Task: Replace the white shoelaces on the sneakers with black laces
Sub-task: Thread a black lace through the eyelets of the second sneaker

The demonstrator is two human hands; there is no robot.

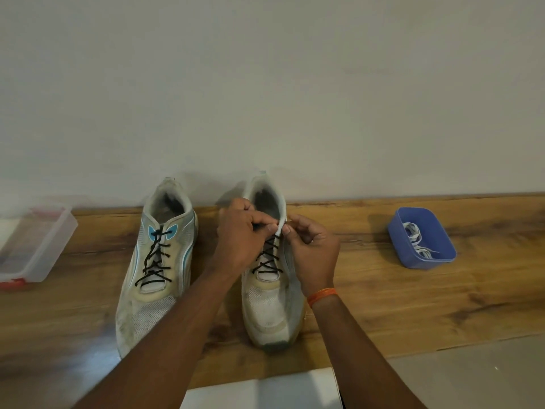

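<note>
Two worn white sneakers stand side by side on a wooden table, toes toward me. The left sneaker point(156, 270) carries a black lace point(154, 259) crossed up to a knot at its tongue. The right sneaker point(271, 305) also has a black lace point(267, 258) crossed through its eyelets. My left hand point(239, 240) and my right hand point(312, 252) meet at the top of that shoe's tongue, fingers pinched together on the lace ends. The ends themselves are hidden by my fingers. White laces point(417, 240) lie in a blue tub.
The blue plastic tub point(424, 261) sits on the table point(383, 290) to the right. A clear plastic box point(35, 246) with a red lid part stands at the far left. A pale wall rises right behind the shoes. White paper point(265, 391) lies at the near edge.
</note>
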